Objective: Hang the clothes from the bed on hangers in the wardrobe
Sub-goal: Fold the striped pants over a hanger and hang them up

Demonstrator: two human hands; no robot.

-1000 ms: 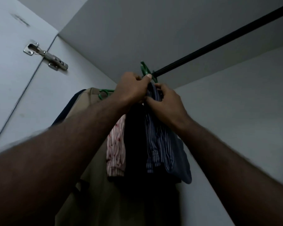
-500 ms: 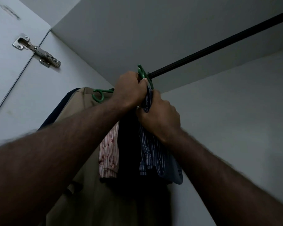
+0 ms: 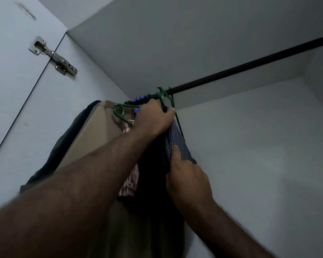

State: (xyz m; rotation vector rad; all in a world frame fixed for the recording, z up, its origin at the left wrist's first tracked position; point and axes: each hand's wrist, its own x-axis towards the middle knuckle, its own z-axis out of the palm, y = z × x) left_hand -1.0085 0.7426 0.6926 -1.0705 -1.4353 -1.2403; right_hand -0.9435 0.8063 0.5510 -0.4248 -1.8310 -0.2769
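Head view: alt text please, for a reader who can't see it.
Seen from below, a person's left hand grips a green hanger at the wardrobe's black rail, while the right hand holds the blue striped shirt hanging from it.

Person's limbs, head view. Left forearm [image 3: 82, 183]: uncovered along all of its visible length, broad where it lies nearest the camera; fine hair seems to cover its upper side, though motion blur leaves this uncertain. Left hand [image 3: 153, 120]: bare, knuckles distinct, one short thumbnail showing. Right forearm [image 3: 222, 226]: likewise uncovered, its outline soft with blur. Right hand [image 3: 188, 179]: bare, seen from the back, one short fingernail showing.
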